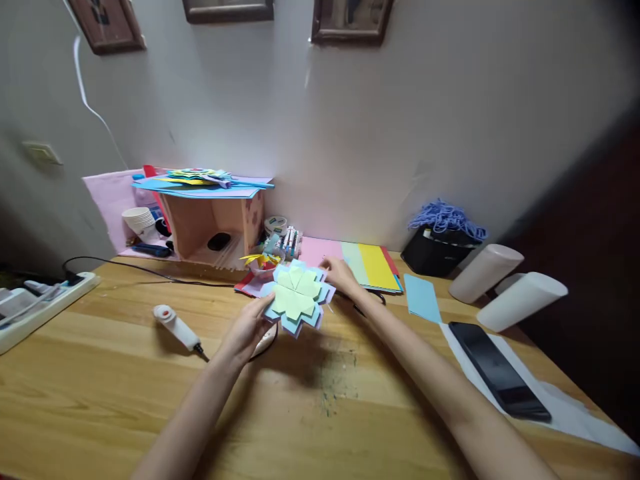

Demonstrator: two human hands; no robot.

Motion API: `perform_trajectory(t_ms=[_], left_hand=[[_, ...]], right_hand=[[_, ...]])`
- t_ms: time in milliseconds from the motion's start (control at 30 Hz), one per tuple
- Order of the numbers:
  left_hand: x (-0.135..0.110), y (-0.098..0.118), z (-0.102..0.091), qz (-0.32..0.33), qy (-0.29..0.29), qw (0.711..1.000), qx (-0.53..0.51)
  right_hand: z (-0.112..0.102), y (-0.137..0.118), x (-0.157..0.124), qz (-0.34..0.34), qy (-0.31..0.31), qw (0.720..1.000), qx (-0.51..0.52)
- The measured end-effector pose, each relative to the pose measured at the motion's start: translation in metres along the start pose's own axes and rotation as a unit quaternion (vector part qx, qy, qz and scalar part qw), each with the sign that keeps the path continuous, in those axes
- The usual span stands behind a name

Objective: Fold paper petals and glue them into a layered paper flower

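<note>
A layered paper flower (295,297), pale green over light blue and lilac, is held above the wooden table. Its left edge is pinched by my left hand (249,327), thumb on top and the other fingers mostly hidden underneath. At the flower's upper right petals my right hand (340,275) is closed, its fingertips pressed together against the edge. Part of a white device (265,341) with a black cord shows below the flower. Just behind the flower is a small bowl holding a yellow folded paper piece (263,260).
Coloured paper sheets (373,267) lie against the wall. A pink box (253,217) carries more paper flowers. On the left are a white corded tool (176,328) and a power strip (75,293). A black phone (500,370), white rolls (487,270) and a black container (433,252) stand right.
</note>
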State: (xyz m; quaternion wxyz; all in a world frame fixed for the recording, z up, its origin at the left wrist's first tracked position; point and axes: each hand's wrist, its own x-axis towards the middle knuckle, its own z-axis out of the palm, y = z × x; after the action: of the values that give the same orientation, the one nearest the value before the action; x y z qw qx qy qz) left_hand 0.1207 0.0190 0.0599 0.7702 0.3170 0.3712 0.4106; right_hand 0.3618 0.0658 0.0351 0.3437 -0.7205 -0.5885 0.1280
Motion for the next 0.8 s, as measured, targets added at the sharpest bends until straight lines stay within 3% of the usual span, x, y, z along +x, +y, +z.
perform_trajectory(t_ms=[133, 267, 433, 633, 700, 767, 800], left_hand=[[0.024, -0.038, -0.003, -0.061, -0.028, 0.998, 0.006], [0.027, -0.056, -0.011, -0.061, -0.043, 0.997, 0.020], [0.021, -0.048, -0.011, -0.046, -0.039, 0.997, 0.047], [0.017, -0.057, -0.011, -0.051, -0.086, 0.986, 0.136], [0.015, -0.058, -0.009, -0.015, -0.056, 0.976, 0.211], [0.007, -0.054, -0.003, 0.099, 0.029, 0.948, 0.300], [0.000, -0.050, 0.002, 0.170, 0.081, 0.922, 0.340]], right_hand=[[-0.025, 0.047, 0.031, 0.078, 0.043, 0.996, -0.023], [-0.018, 0.068, 0.049, 0.106, 0.041, 0.994, -0.002], [-0.010, 0.070, 0.055, 0.108, 0.030, 0.992, 0.057], [-0.020, 0.057, 0.040, 0.078, 0.052, 0.980, 0.173], [-0.025, 0.048, 0.032, 0.060, 0.059, 0.972, 0.218], [-0.033, 0.036, 0.026, 0.040, 0.065, 0.962, 0.261], [-0.037, 0.030, 0.024, 0.029, 0.068, 0.957, 0.279]])
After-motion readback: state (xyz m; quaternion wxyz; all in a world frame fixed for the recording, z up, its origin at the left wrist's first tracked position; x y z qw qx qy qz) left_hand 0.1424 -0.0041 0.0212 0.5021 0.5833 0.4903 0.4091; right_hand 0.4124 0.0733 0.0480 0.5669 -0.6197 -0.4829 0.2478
